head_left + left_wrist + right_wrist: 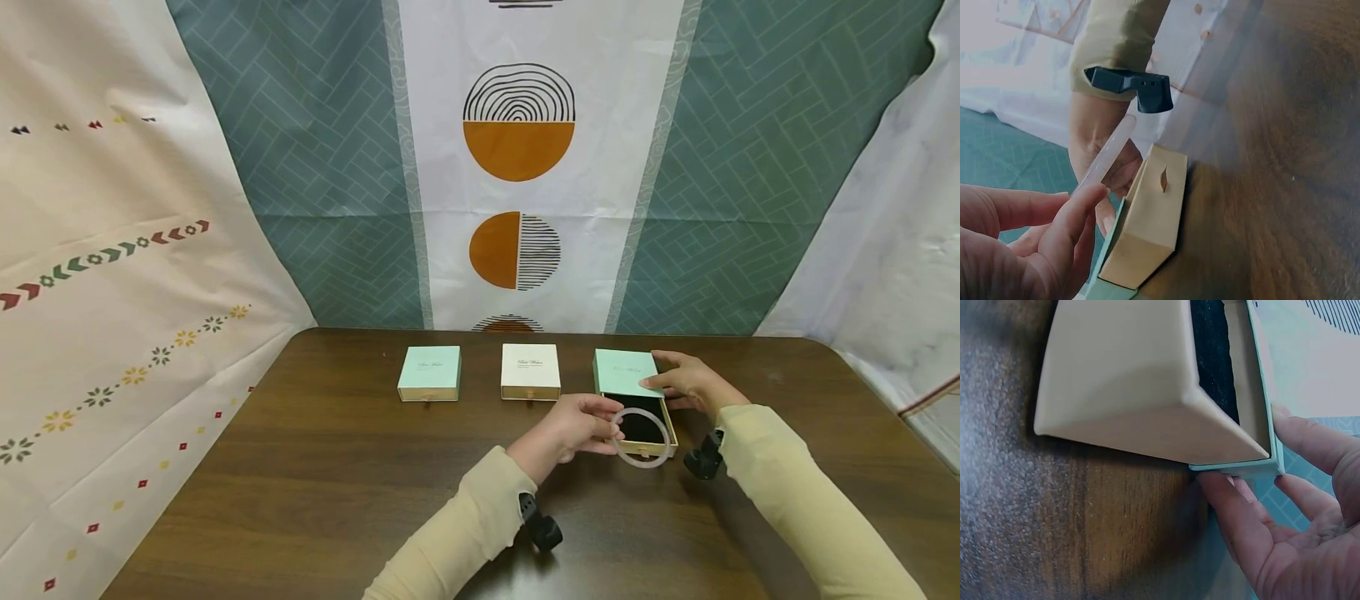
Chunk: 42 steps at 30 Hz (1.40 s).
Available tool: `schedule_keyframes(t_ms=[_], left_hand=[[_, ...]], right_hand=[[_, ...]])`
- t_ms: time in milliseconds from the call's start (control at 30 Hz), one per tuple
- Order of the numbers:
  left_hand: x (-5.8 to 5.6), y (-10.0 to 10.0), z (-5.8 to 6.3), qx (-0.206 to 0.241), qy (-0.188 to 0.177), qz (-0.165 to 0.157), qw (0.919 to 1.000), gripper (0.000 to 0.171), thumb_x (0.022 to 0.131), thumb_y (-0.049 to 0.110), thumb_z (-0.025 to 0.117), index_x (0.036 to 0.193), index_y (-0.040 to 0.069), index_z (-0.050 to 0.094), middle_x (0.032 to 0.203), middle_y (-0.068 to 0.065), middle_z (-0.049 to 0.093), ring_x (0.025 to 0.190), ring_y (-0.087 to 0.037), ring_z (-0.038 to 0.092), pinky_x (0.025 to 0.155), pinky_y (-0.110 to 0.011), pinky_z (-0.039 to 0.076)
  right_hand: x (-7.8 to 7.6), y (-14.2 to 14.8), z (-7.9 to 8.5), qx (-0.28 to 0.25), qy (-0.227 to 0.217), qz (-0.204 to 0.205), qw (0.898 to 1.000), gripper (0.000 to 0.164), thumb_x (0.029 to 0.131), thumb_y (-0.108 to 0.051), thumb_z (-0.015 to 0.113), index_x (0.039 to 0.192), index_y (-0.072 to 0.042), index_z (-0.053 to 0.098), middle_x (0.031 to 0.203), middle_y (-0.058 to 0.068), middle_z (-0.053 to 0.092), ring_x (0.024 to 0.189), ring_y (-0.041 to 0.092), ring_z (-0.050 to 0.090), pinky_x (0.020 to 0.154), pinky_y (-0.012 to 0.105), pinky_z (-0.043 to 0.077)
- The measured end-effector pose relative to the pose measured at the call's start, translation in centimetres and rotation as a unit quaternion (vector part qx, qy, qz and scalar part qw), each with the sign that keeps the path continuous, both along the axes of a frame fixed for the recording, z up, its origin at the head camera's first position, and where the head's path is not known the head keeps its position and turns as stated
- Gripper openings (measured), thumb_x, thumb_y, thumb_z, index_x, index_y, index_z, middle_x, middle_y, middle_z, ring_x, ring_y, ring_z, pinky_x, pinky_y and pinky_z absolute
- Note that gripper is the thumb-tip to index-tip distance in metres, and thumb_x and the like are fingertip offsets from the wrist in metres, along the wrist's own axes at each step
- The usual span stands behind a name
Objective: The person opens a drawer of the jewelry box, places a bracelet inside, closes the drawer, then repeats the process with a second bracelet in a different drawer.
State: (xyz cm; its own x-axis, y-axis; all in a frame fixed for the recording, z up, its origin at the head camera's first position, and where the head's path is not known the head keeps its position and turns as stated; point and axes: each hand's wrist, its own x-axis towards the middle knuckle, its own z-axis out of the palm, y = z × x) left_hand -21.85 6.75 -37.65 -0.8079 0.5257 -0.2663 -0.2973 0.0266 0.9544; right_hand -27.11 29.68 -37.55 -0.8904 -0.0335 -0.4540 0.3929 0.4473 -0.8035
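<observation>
Between thumb and fingers my left hand (580,428) pinches a pale translucent bangle (643,464), held over the front of an open drawer box. In the left wrist view the bangle (1110,150) appears edge-on above the box's cream drawer (1154,206), which has a small tan pull tab. My right hand (693,382) grips the box's mint-green sleeve (625,372), thumb on top and fingers along the right side. The drawer is slid out toward me and shows a black lining (637,423). Up close, the right wrist view shows the fingers (1241,519) at the sleeve's edge.
Two similar drawer boxes stand shut on the brown wooden table (337,500): a mint-green one (429,374) at the left and a cream one (530,372) in the middle. Patterned cloth (337,167) hangs behind the table. Each wrist wears a black camera (542,525).
</observation>
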Motion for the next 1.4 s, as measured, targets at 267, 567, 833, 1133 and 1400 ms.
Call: schedule_keyframes(t_ms=[267,567,833,1133,1400], left_hand=[[-0.8,0.0,-0.7,0.014,-0.013,0.019,0.9996,0.033,0.087,-0.013,0.056,0.119,-0.005,0.063,0.087,-0.007,0.06,0.08,-0.018,0.069,0.077,-0.039,0.058],[-1.6,0.5,-0.6,0.009,-0.013,0.037,0.9992,0.032,0.088,-0.012,0.056,0.118,-0.004,0.063,0.085,-0.005,0.057,0.08,-0.016,0.068,0.077,-0.037,0.058],[-2.0,1.0,-1.0,0.008,-0.015,0.056,0.9983,0.031,0.088,-0.012,0.056,0.117,-0.004,0.064,0.086,-0.006,0.056,0.081,-0.019,0.069,0.074,-0.036,0.058],[-2.3,1.8,-1.3,0.008,-0.011,0.072,0.9973,0.03,0.088,-0.011,0.058,0.116,-0.004,0.064,0.088,-0.007,0.058,0.083,-0.021,0.07,0.073,-0.034,0.059],[-2.3,2.2,-1.4,0.012,-0.019,0.087,0.996,0.032,0.088,-0.01,0.059,0.119,-0.004,0.062,0.1,-0.017,0.065,0.091,-0.026,0.069,0.076,-0.035,0.058]], right_hand=[[0.1,0.0,-0.1,0.006,0.004,-0.001,1.0,0.09,0.091,-0.016,0.066,0.153,-0.006,0.001,0.149,0.035,0.016,0.132,0.051,0.032,0.101,0.054,0.043],[-0.2,0.0,0.1,0.001,0.0,0.0,1.0,0.091,0.091,-0.015,0.066,0.153,-0.008,0.0,0.152,0.035,0.003,0.135,0.053,0.023,0.102,0.055,0.041],[-0.1,0.0,0.0,0.005,0.004,0.006,1.0,0.09,0.091,-0.014,0.065,0.153,-0.007,0.0,0.151,0.036,0.006,0.134,0.054,0.024,0.102,0.057,0.04],[-0.1,0.1,0.0,0.004,0.001,-0.001,1.0,0.091,0.09,-0.015,0.066,0.153,-0.007,0.001,0.151,0.035,0.006,0.134,0.053,0.025,0.102,0.056,0.04],[-0.1,0.0,0.0,0.004,0.003,-0.002,1.0,0.089,0.091,-0.014,0.065,0.153,-0.006,0.002,0.151,0.036,0.006,0.133,0.053,0.028,0.101,0.055,0.042]])
